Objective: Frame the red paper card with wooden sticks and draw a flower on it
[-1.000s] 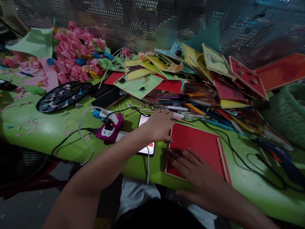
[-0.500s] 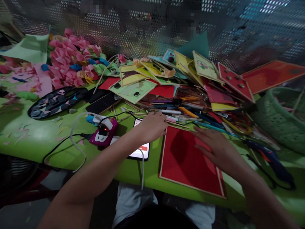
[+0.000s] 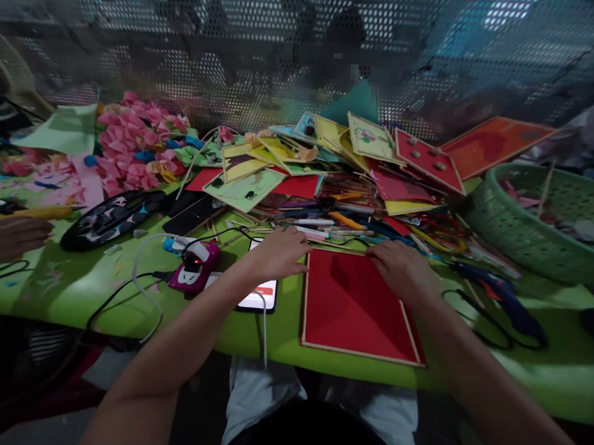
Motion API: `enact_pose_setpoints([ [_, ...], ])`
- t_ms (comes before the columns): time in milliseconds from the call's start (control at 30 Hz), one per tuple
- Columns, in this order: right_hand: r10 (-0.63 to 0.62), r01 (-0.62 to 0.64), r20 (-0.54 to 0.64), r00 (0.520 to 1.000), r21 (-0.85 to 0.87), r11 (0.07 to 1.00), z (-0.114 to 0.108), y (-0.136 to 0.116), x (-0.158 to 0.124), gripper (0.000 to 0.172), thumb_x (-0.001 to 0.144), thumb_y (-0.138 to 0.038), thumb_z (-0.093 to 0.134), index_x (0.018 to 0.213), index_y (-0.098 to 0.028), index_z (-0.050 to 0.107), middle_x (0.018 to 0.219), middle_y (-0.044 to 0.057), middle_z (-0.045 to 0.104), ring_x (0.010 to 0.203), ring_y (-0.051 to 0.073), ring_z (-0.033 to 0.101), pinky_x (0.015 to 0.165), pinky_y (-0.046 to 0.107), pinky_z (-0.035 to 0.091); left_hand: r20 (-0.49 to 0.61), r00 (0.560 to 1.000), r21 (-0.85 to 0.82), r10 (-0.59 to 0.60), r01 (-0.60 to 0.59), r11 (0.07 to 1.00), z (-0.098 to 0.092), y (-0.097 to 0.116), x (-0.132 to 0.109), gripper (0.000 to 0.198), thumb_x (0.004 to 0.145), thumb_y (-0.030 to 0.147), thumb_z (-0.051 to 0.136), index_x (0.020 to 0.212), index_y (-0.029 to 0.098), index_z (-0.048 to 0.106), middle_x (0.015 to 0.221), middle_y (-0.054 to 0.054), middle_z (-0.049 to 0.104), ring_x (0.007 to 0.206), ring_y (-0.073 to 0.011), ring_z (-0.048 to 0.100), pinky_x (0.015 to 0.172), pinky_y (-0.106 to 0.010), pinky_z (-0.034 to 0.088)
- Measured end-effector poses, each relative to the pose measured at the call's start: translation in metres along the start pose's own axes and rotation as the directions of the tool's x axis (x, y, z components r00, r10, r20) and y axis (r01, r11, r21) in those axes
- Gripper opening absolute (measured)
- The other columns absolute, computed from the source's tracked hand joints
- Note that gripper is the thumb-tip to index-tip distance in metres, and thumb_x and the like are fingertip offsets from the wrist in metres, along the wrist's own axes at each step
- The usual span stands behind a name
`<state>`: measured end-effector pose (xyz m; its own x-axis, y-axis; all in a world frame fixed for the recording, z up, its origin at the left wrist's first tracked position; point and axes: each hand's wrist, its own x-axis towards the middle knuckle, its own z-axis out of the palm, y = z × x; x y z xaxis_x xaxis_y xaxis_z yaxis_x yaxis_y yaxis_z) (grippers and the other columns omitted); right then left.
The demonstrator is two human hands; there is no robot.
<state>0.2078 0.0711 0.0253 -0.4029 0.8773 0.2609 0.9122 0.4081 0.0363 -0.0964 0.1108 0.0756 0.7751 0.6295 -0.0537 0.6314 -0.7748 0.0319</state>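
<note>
A red sheet edged with thin pale sticks lies flat on the table in front of me. My left hand rests by its upper left corner, fingers loosely bent and thumb apart, with nothing visible in it. Over the upper right corner lies my right hand, its fingertips at the top edge; the palm hides that corner. A lit phone with a white cable lies partly beneath my left forearm. Pens and thin sticks are strewn just beyond both hands.
Framed coloured cards are heaped at the back. Pink paper flowers pile up at left, near a purple power socket. A glue gun and a green basket stand right. Another person's hand shows far left.
My right hand has come down onto the sheet's upper right corner, its fingers less spread. My left thumb now shows beside the left edge. Another person's hand has appeared at left as the view shifted.
</note>
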Motion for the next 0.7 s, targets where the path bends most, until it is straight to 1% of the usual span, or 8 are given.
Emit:
enact_pose_setpoints([
  [100,0.019,-0.018,-0.019,1.0,0.028,0.999,0.002,0.0,0.002,0.032,0.1,-0.023,0.041,0.101,-0.019,0.072,0.1,0.011,0.074,0.097,0.027,0.064,0.083,0.04,0.048,0.012,1.0,0.027,-0.009,0.008,1.0,-0.005,0.004,-0.003,0.04,0.089,0.043,0.065,0.123,0.022,0.067,0.129,-0.009,0.067,0.124,-0.0241,0.058,0.103,-0.04,0.044],
  [200,0.049,-0.041,-0.08,0.996,0.105,0.994,0.0,0.007,-0.001,0.031,0.1,-0.025,0.043,0.104,-0.02,0.072,0.102,0.01,0.074,0.097,0.027,0.064,0.085,0.04,0.048,-0.005,0.999,0.057,-0.044,0.044,0.997,-0.013,0.017,-0.011,0.045,0.093,0.042,0.06,0.132,0.02,0.061,0.14,-0.012,0.062,0.133,-0.0265,0.054,0.109,-0.043,0.041],
  [300,0.109,-0.072,-0.186,0.977,0.195,0.978,-0.006,0.018,-0.006,0.03,0.099,-0.03,0.044,0.102,-0.022,0.073,0.099,0.01,0.074,0.096,0.028,0.065,0.087,0.041,0.049,-0.022,0.997,0.073,-0.073,0.074,0.995,-0.018,0.039,-0.026,0.049,0.096,0.04,0.054,0.139,0.018,0.056,0.151,-0.016,0.052,0.143,-0.0298,0.045,0.115,-0.05,0.037],
  [367,0.165,-0.101,-0.252,0.953,0.251,0.963,-0.012,0.024,-0.009,0.029,0.099,-0.032,0.045,0.1,-0.022,0.073,0.097,0.01,0.073,0.094,0.028,0.065,0.086,0.042,0.049,-0.012,0.997,0.073,-0.077,0.078,0.994,-0.015,0.059,-0.039,0.049,0.096,0.043,0.053,0.138,0.019,0.056,0.155,-0.015,0.048,0.147,-0.0293,0.039,0.118,-0.051,0.034],
  [433,0.21,-0.121,-0.299,0.931,0.289,0.95,-0.018,0.028,-0.011,0.03,0.098,-0.033,0.045,0.099,-0.022,0.073,0.096,0.011,0.073,0.093,0.028,0.065,0.086,0.043,0.05,0.0,0.997,0.069,-0.082,0.081,0.994,-0.009,0.082,-0.052,0.058,0.096,0.053,0.05,0.144,0.021,0.051,0.157,-0.014,0.045,0.15,-0.0286,0.036,0.119,-0.052,0.033],
  [500,0.228,-0.124,-0.325,0.918,0.31,0.943,-0.023,0.028,-0.012,0.031,0.098,-0.034,0.045,0.099,-0.02,0.073,0.096,0.012,0.074,0.094,0.029,0.065,0.087,0.043,0.05,0.01,0.996,0.056,-0.083,0.082,0.995,0.001,0.104,-0.062,0.068,0.095,0.062,0.043,0.152,0.026,0.04,0.16,-0.013,0.04,0.151,-0.0281,0.033,0.119,-0.055,0.032],
  [600,0.236,-0.118,-0.336,0.912,0.335,0.935,-0.026,0.028,-0.012,0.029,0.097,-0.033,0.047,0.098,-0.02,0.073,0.096,0.012,0.073,0.094,0.029,0.065,0.086,0.042,0.049,0.008,0.997,-0.055,-0.074,0.074,0.996,0.018,0.13,-0.072,0.073,0.094,0.065,0.04,0.158,0.032,0.026,0.165,-0.009,0.032,0.155,-0.027,0.025,0.122,-0.055,0.029],
  [700,0.246,-0.111,-0.349,0.904,0.364,0.925,-0.022,0.028,-0.012,0.025,0.095,-0.031,0.049,0.096,-0.021,0.072,0.095,0.011,0.074,0.094,0.027,0.066,0.085,0.04,0.049,-0.031,0.993,-0.086,-0.116,0.113,0.99,0.035,0.145,-0.072,0.07,0.093,0.065,0.043,0.156,0.037,0.028,0.166,-0.007,0.029,0.155,-0.0259,0.025,0.122,-0.055,0.028],
])
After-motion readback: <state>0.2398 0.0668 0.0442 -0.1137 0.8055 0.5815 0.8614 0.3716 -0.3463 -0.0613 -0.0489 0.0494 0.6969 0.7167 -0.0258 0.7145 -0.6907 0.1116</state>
